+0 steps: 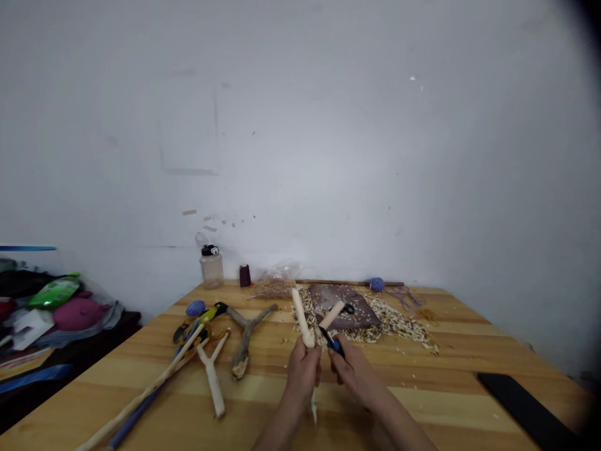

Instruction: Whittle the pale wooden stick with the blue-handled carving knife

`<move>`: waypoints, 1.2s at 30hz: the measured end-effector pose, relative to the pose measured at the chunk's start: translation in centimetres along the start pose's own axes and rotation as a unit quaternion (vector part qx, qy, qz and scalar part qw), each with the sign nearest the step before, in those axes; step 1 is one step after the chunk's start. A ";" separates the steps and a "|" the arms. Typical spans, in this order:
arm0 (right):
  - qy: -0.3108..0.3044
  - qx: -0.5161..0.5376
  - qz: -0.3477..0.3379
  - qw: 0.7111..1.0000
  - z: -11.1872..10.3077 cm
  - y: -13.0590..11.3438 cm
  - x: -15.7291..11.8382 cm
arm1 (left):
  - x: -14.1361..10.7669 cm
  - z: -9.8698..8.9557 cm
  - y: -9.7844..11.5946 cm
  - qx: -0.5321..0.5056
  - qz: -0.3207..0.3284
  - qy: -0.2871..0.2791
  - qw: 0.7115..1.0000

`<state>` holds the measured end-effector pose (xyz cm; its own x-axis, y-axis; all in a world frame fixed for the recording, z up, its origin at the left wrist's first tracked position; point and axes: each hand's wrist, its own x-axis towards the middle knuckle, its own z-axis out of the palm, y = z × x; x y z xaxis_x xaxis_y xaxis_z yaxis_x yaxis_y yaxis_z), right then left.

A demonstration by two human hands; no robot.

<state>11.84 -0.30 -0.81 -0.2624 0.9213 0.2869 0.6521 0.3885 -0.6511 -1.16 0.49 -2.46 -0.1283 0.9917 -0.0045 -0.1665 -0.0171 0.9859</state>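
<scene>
A peeled, pale forked stick (302, 319) stands upright in my left hand (303, 371), whose fingers are wrapped round its lower part. My right hand (351, 369) is closed on a knife (334, 343) with a blue and black handle. The dark blade points up and left, against or very near the right prong of the fork. Both hands are close together over the front middle of the wooden table (253, 410). Below my left hand a thin pale strip hangs down; what it belongs to is hidden.
Wood shavings (399, 322) surround a dark sheet (345, 307) with black scissors (348, 307). Left lie a bark-covered fork (245, 338), a peeled fork (213, 379) and long sticks (141, 398). Behind stand a bottle (212, 268) and thread spool (245, 275). A black slab (523, 407) lies right.
</scene>
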 end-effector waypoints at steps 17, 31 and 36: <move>0.053 -0.313 -0.050 0.947 0.4 -1.3 -0.8 | -0.3 -0.1 0.9 -0.112 -0.064 -0.031 0.991; 0.082 -0.390 -0.038 0.916 0.1 -1.5 -0.6 | -1.1 0.0 1.7 -0.168 -0.130 -0.079 0.974; 0.084 -0.406 -0.028 0.910 0.4 -1.3 -0.6 | -1.0 -0.1 1.7 -0.159 -0.147 -0.078 0.973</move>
<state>10.90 -1.32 -0.42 -0.2434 0.8587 0.4510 0.9693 0.2322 0.0810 -1.45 -0.55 -0.82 0.1169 0.9664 -0.2287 -0.4706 0.2567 0.8442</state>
